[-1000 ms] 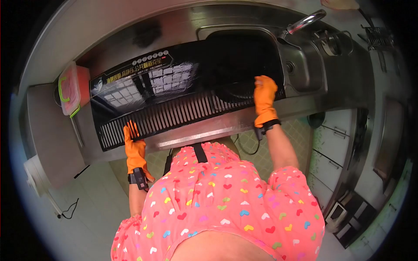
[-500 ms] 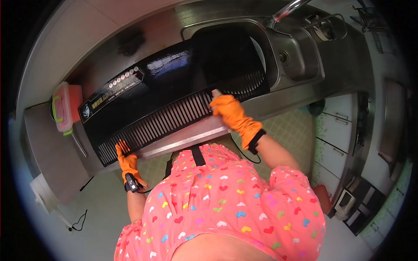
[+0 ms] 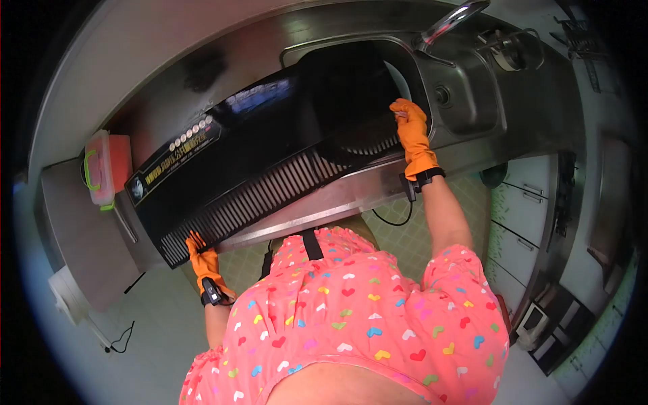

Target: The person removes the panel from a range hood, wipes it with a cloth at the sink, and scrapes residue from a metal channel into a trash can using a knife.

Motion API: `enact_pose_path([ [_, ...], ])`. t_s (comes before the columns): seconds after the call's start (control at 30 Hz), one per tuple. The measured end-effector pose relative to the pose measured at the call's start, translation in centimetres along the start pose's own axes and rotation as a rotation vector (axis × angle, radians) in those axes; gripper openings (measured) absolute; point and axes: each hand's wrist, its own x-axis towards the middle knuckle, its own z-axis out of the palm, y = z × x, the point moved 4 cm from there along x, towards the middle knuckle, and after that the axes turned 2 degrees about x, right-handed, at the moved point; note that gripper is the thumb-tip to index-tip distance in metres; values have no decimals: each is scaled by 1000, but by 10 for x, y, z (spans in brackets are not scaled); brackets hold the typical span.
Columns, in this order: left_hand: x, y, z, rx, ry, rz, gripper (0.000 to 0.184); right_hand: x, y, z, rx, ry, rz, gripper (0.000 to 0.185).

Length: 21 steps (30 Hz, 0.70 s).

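Note:
A long, glossy black range hood panel (image 3: 263,145) lies slanted across the counter, its right end over the sink. It has a slotted strip along its near edge and a printed label at left. My left hand (image 3: 206,263), in an orange rubber glove, grips the near left corner, fingers over the slots. My right hand (image 3: 413,138), gloved alike, is closed at the panel's right end. A small pinkish bit shows at its fingertips; what it is, I cannot make out.
A steel sink basin (image 3: 469,94) with a chrome faucet (image 3: 452,23) is at right. A pot (image 3: 506,54) stands behind it. At left sits a clear-and-pink container (image 3: 108,165) with green handles. A steel counter edge (image 3: 324,206) runs before me.
My right hand has moved right and away from me, from the middle of the slotted strip to the panel's right end. The left hand stays at the left corner.

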Motion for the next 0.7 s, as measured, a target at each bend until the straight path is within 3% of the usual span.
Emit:
enact_pose_path([
  [0.17,6,4,-25,-12,223,115,35,37,-2,22,392,-126,193,20],
  [0.23,15,6,-38,-65,308,105,36,57,-6,26,728,-148,628,19],
  [0.37,19,18,-76,-82,399,178,38,102,37,36,734,-89,608,22],
  [0.4,7,17,-62,-297,424,2,43,112,46,40,489,-192,363,22],
  [0.43,9,17,-63,-296,422,9,43,117,56,47,241,-286,116,23],
  [0.57,16,21,-89,-207,412,36,37,102,114,101,-32,-347,-36,23],
  [0.6,16,20,-86,-189,400,35,36,98,128,122,-260,-372,371,23],
  [0.67,14,14,-86,-172,400,37,34,87,144,131,-491,-396,774,24],
  [0.7,16,7,-86,-206,398,-5,33,87,133,132,-572,-695,624,23],
])
